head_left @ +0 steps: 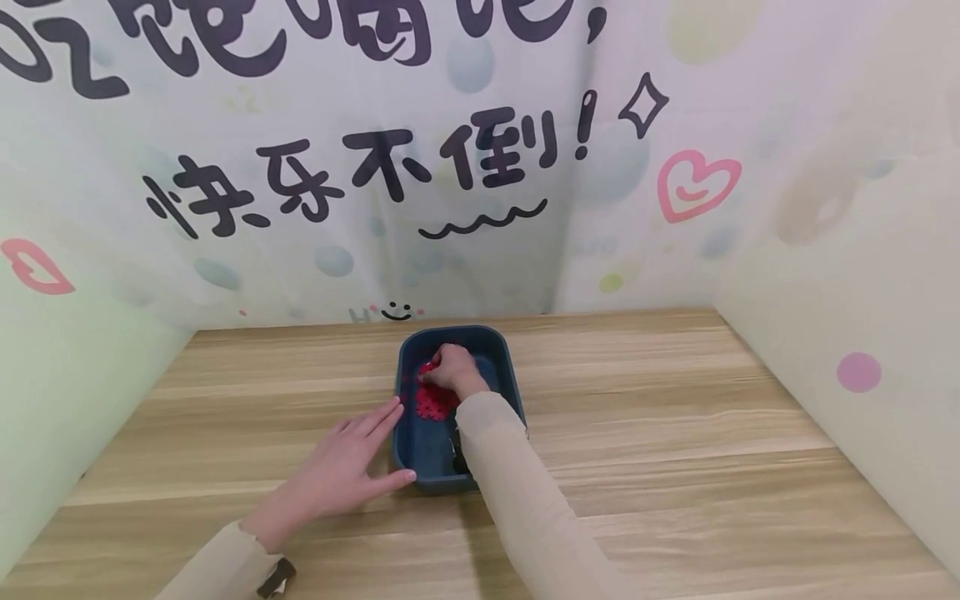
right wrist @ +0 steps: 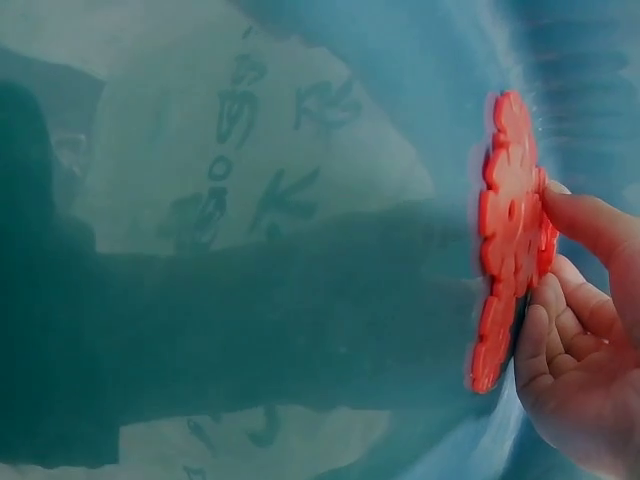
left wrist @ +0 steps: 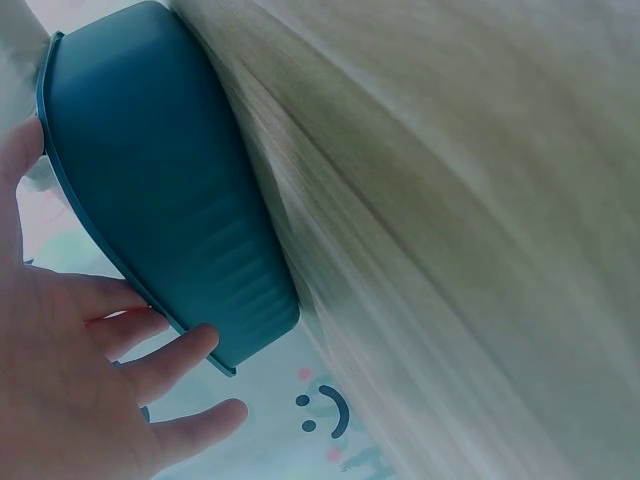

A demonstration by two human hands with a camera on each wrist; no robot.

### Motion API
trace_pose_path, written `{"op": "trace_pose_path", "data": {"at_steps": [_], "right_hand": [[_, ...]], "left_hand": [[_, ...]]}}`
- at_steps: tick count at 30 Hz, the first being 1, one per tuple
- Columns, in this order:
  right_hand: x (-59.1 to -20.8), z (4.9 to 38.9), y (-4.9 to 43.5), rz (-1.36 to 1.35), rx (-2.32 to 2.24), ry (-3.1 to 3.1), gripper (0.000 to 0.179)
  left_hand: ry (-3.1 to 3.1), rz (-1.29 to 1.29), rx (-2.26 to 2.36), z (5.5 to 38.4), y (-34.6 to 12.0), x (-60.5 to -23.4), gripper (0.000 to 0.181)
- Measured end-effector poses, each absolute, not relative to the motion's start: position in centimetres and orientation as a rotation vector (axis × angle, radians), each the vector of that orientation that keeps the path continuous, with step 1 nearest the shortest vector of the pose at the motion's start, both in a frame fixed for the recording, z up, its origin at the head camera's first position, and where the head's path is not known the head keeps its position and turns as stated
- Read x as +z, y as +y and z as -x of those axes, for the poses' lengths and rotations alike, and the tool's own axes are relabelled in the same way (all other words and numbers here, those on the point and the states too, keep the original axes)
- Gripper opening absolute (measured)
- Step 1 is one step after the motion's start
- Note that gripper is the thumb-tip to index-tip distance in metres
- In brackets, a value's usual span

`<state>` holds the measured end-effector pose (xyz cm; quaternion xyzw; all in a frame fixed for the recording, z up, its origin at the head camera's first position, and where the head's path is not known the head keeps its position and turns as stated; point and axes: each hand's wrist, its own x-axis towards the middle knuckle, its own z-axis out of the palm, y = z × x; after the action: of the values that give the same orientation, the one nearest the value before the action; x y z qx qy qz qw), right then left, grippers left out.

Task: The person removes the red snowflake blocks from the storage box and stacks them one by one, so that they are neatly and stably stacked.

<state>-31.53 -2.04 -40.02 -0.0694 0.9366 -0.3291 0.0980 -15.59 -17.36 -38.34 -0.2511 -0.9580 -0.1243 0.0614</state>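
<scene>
A dark blue rectangular tray (head_left: 431, 450) stands near the back of the wooden table. Inside it my right hand (head_left: 459, 372) pinches a red snowflake-shaped plastic disc between thumb and fingers. Several of these flat, notched red discs (head_left: 433, 405) show joined or overlapping in a cluster under that hand. In the right wrist view, the red discs (right wrist: 508, 220) stand edge-on close to the glossy tray floor, thumb at their upper side. My left hand (head_left: 337, 469) lies along the tray's left side, fingers straight against the rim and thumb at the near corner. The left wrist view shows its fingertips at the tray rim (left wrist: 95, 222).
The wood-grain table (head_left: 637, 433) extends on both sides of the tray. Behind it hangs a white printed backdrop (head_left: 375, 267), with pale side panels left and right. A dark object (head_left: 458, 450) shows in the tray, partly behind the right sleeve (head_left: 517, 483).
</scene>
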Motion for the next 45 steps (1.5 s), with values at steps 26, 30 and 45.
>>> {"op": "trace_pose_path", "data": {"at_steps": [26,30,45], "right_hand": [[-38.6,32.0,-1.1,0.416,-0.796,2.811,0.033],[-36.9,32.2,-0.8,0.504,-0.829,2.814,0.033],[-31.9,32.8,1.9,0.808,-0.819,2.800,0.027]], "left_hand": [[-2.895,0.751,-0.388,15.6,-17.3,-38.7,0.080],[-2.902,0.743,-0.378,15.7,-17.3,-38.7,0.081],[-2.906,0.739,-0.392,15.7,-17.2,-38.5,0.080]]}}
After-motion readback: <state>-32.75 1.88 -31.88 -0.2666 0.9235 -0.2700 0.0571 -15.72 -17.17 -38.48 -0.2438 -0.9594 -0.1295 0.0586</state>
